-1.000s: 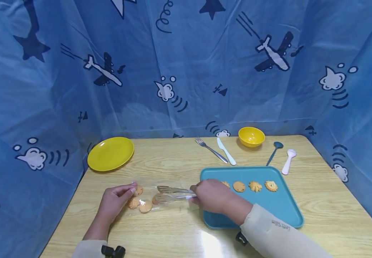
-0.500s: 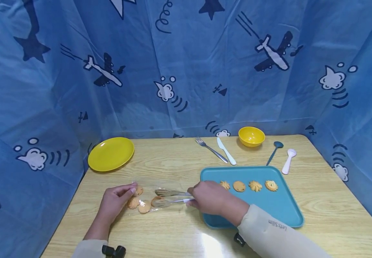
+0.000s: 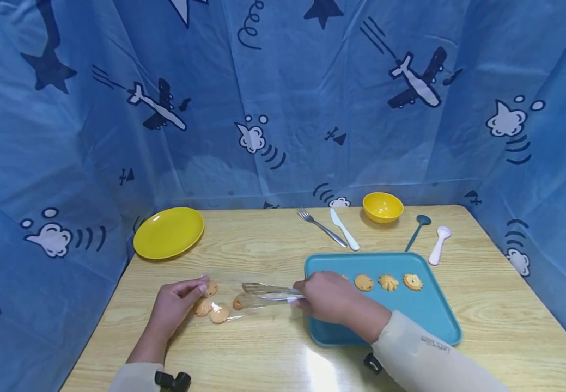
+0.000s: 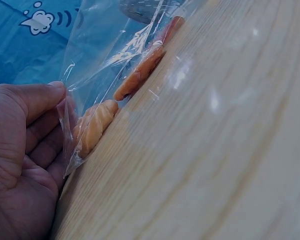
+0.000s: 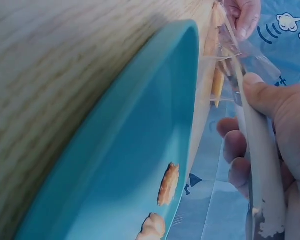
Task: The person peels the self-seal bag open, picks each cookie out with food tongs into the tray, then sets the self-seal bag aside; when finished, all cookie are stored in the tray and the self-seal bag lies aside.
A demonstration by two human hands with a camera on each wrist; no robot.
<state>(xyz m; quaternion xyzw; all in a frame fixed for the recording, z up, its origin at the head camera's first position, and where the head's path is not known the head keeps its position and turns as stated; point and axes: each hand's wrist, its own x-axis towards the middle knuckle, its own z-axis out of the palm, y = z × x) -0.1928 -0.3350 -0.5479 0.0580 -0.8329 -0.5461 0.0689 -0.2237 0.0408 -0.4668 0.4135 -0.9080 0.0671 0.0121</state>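
My left hand [image 3: 175,305] pinches the closed end of a clear plastic bag [image 4: 102,60] between thumb and fingers. Several cookies lie inside the bag, among them a ridged cookie [image 4: 96,127] and a round cookie [image 3: 219,313]. My right hand [image 3: 329,296] grips metal tongs [image 3: 275,294] with a pale handle [image 5: 262,170]. The tongs' tips reach into the bag's mouth from the right. Just left of these tips, a brown cookie [image 3: 238,302] shows partly; whether the tongs hold it, I cannot tell.
Beneath my right forearm sits a teal tray [image 3: 395,321] with a row of cookies, including a flower-shaped cookie [image 3: 388,282]. Behind are a yellow plate [image 3: 169,233], fork [image 3: 322,227], white knife [image 3: 344,231], yellow bowl [image 3: 383,207], dark spoon [image 3: 417,233] and pale spoon [image 3: 439,246].
The tongs first went slightly left to the brown cookie, then shifted back right with my right hand. Their tips are closer together now. My left hand has stayed in place.
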